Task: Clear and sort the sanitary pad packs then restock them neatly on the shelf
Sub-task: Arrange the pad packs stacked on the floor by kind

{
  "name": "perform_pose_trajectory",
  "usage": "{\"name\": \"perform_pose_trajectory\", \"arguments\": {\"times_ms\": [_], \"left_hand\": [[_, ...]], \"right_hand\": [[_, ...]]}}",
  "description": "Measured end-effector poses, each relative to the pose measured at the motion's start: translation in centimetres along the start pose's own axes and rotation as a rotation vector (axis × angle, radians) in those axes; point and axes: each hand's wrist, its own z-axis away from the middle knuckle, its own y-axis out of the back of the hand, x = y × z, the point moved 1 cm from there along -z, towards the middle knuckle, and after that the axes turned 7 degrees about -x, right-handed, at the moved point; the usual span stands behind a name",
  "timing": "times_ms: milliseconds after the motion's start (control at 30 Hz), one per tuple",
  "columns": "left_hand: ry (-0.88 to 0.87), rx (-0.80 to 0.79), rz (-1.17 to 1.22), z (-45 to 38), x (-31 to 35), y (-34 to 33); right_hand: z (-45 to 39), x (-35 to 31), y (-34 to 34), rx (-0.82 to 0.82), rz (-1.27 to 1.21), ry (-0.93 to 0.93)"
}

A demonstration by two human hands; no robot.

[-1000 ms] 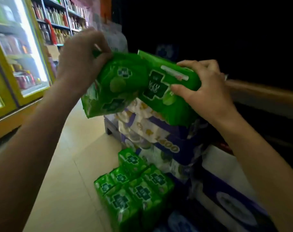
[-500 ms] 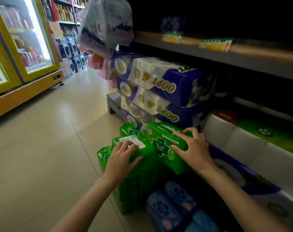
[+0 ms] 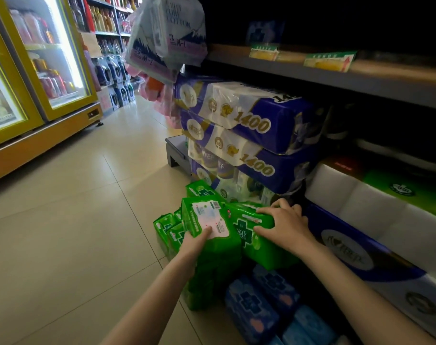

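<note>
Here, glossy green pad packs (image 3: 212, 227) under both hands (image 3: 284, 225).

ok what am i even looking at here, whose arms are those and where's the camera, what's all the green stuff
There is no machine here: the arms belong to a person, and the single camera is worn on their head, looking forward and down. They are low in a shop aisle. The left hand grips a green pad pack with a white label; the right hand grips a second green pad pack beside it. Both sit on a stack of more green packs on the tiled floor. Blue packs lie nearer the camera. Tissue bundles marked 1400 are stacked behind, and a lit drinks fridge stands at left.
</note>
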Motion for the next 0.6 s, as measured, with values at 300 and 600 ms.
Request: {"name": "perform_pose_trajectory", "arguments": {"times_ms": [300,600], "left_hand": [[-0.204,0.102,-0.054,0.4,5.6,2.6],[-0.19,0.563,-0.33,-6.1,12.7,13.5]], "right_hand": [[0.4,-0.4,-0.2,0.164,-0.219,0.09],[-12.7,-10.6,-1.7,0.138,-0.618,0.113]]}}
